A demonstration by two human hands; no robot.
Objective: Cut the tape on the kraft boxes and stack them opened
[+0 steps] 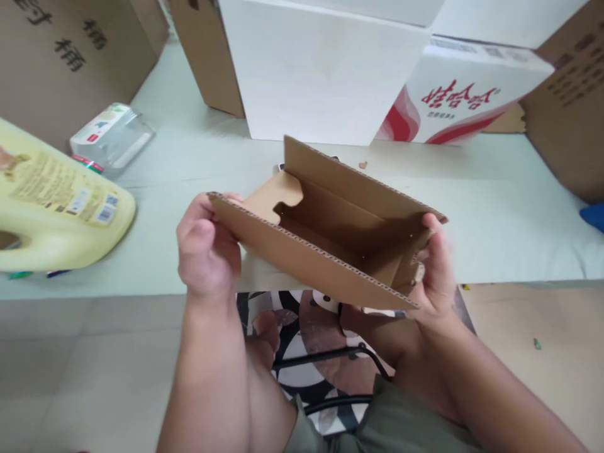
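Observation:
A small brown cardboard box (321,251) is held up over the near edge of the table, tilted, with its top open toward me. Its two long flaps stand up and the inside shows bare brown card. My left hand (210,245) grips the box's left end, thumb outside and the other fingers partly hidden behind the card. At the right end my right hand (436,270) is closed on the box, with a fingertip near the far flap's corner. The fingers beneath the box are hidden.
On the pale green table (160,226) a yellow jug (61,207) lies at the left, near a clear plastic package (113,138). White boxes (325,69), a red-and-white carton (462,94) and large brown cartons (70,63) line the back. Below are my legs and a black metal frame (325,358).

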